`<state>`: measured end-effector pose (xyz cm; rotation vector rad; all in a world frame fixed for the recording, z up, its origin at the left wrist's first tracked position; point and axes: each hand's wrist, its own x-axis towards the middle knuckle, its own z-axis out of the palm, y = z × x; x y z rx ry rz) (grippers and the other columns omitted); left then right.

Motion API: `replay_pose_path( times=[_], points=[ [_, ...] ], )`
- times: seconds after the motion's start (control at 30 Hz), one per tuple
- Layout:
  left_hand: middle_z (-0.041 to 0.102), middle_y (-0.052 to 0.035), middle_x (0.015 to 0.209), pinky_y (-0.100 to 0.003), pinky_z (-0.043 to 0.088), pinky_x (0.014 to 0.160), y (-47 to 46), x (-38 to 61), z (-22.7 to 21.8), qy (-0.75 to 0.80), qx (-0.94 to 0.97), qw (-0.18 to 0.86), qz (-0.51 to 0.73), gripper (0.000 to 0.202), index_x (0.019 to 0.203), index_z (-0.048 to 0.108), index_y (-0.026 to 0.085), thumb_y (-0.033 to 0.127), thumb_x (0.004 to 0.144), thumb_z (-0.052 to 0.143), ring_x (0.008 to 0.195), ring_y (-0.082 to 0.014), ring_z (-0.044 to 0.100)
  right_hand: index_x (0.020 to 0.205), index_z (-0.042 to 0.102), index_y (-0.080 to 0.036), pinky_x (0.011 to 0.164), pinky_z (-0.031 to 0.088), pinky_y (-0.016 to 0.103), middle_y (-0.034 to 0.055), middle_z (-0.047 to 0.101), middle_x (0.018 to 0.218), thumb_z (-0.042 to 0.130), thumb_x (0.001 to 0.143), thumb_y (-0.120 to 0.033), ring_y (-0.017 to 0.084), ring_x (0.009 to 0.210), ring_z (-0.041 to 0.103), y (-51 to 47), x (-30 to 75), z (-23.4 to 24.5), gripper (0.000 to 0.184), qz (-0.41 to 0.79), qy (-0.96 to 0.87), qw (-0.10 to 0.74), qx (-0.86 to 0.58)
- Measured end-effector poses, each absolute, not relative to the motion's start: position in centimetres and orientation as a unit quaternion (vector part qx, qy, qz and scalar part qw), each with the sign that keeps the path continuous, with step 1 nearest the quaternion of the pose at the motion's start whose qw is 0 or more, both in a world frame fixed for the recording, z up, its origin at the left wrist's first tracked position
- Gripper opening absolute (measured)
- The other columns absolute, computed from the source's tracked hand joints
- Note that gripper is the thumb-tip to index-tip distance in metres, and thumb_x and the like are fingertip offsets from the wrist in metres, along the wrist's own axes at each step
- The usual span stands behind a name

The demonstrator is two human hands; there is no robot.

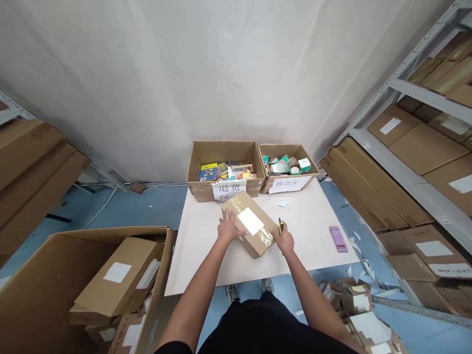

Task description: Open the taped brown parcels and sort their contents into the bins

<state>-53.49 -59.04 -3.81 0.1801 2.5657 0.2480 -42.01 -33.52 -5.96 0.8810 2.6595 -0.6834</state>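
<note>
A taped cardboard box (pixel 239 206) with a white label (pixel 250 221) sits at an angle on the white table, before the two open bins. My left hand (pixel 227 228) holds its left side, fingers over the edge and thumb pointing toward the label. In my right hand (pixel 284 240) is a black-and-yellow utility knife (pixel 280 226), pointing away from me. That hand is closed round the knife, against the box's right end. Whether the blade is out, I cannot tell.
Behind the box stand a carton of books (pixel 199 193) and a smaller carton of little boxes (pixel 263 187). A pixelated purple item (pixel 338 239) lies on the table (pixel 313 216). A large carton (pixel 167 255) of parcels is left, shelving (pixel 424 187) right, discarded boxes (pixel 363 314) lower right.
</note>
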Motion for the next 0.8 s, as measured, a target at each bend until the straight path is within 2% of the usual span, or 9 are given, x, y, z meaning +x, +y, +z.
replay_pose_path(
  times=[0.1,0.2,0.3,0.4,0.5,0.57,0.67,0.73,0.8],
  points=[
    [-0.014,-0.0173,0.175,-0.043,0.057,0.096,-57.6,-52.3,-3.5,0.955,0.037,0.28,0.088,0.127,0.17,0.004,0.019,0.087,0.076,0.056,0.136,-0.0412,0.057,0.154,0.033,-0.021,0.085,0.052,0.032,0.0144,0.072,0.126,0.063,0.093,-0.06,0.028,0.116,0.07,-30.9,-45.4,-6.6,0.078,-0.28,0.895,0.102,0.332],
    [-0.006,-0.0262,0.174,-0.044,0.057,0.093,-55.4,-49.9,-3.7,0.959,0.016,0.274,0.066,0.117,0.169,0.008,0.012,0.086,0.085,0.041,0.127,-0.0408,0.064,0.149,0.039,-0.021,0.086,0.053,0.032,0.0147,0.071,0.128,0.077,0.082,-0.054,0.029,0.115,0.069,-27.8,-49.2,-6.6,0.084,-0.316,0.876,0.084,0.354],
    [0.007,-0.0337,0.171,-0.047,0.057,0.092,-53.1,-46.6,-3.9,0.959,0.01,0.282,0.033,0.113,0.167,0.014,0.006,0.084,0.089,0.036,0.124,-0.0431,0.065,0.144,0.044,-0.021,0.081,0.053,0.031,0.0143,0.071,0.126,0.083,0.076,-0.051,0.028,0.109,0.07,-25.3,-52.3,-6.5,0.084,-0.349,0.872,0.072,0.336],
    [0.03,-0.0382,0.163,-0.047,0.055,0.096,-51.5,-44.4,-3.6,0.958,0.004,0.286,0.0,0.103,0.163,0.026,0.0,0.075,0.094,0.037,0.129,-0.044,0.061,0.138,0.047,-0.021,0.078,0.053,0.029,0.0117,0.072,0.119,0.074,0.084,-0.053,0.025,0.1,0.07,-23.7,-53.3,-6.6,0.068,-0.379,0.875,0.05,0.297],
    [0.048,-0.0306,0.156,-0.048,0.053,0.102,-50.7,-44.7,-2.7,0.963,0.007,0.268,-0.009,0.083,0.157,0.043,0.007,0.064,0.097,0.041,0.136,-0.0422,0.055,0.132,0.048,-0.02,0.068,0.052,0.026,0.008,0.072,0.103,0.044,0.102,-0.051,0.019,0.075,0.07,-22.5,-52.1,-7.2,0.043,-0.433,0.852,0.055,0.29],
    [0.041,-0.0195,0.165,-0.05,0.047,0.11,-50.2,-46.1,-2.2,0.967,0.049,0.249,0.002,0.074,0.158,0.045,0.019,0.062,0.097,0.043,0.148,-0.041,0.042,0.126,0.049,-0.021,0.06,0.05,0.023,0.0027,0.07,0.089,0.03,0.106,-0.044,0.014,0.058,0.064,-21.8,-50.5,-7.6,0.036,-0.476,0.831,0.083,0.275],
    [0.013,-0.0051,0.177,-0.055,0.028,0.124,-49.3,-48.6,-2.3,0.962,0.12,0.242,0.029,0.078,0.166,0.027,0.031,0.066,0.097,0.038,0.162,-0.0375,0.01,0.122,0.049,-0.024,0.052,0.046,0.02,-0.0046,0.064,0.074,0.032,0.106,-0.036,0.012,0.046,0.058,-21.0,-48.2,-7.8,0.026,-0.51,0.818,0.144,0.223],
    [0.003,-0.0031,0.178,-0.056,0.018,0.128,-48.7,-49.6,-2.9,0.955,0.129,0.266,0.037,0.08,0.169,0.015,0.031,0.067,0.099,0.03,0.163,-0.036,-0.002,0.122,0.05,-0.024,0.051,0.044,0.019,-0.0065,0.063,0.069,0.037,0.106,-0.033,0.011,0.042,0.057,-20.7,-47.2,-7.3,0.023,-0.502,0.823,0.182,0.192],
    [-0.003,-0.0033,0.177,-0.057,0.014,0.128,-48.4,-50.0,-3.5,0.949,0.122,0.287,0.035,0.08,0.169,0.01,0.03,0.066,0.1,0.026,0.163,-0.036,-0.005,0.123,0.051,-0.023,0.052,0.043,0.019,-0.0063,0.063,0.069,0.039,0.106,-0.031,0.011,0.042,0.057,-20.6,-47.0,-6.5,0.022,-0.467,0.842,0.204,0.175]
  ],
)
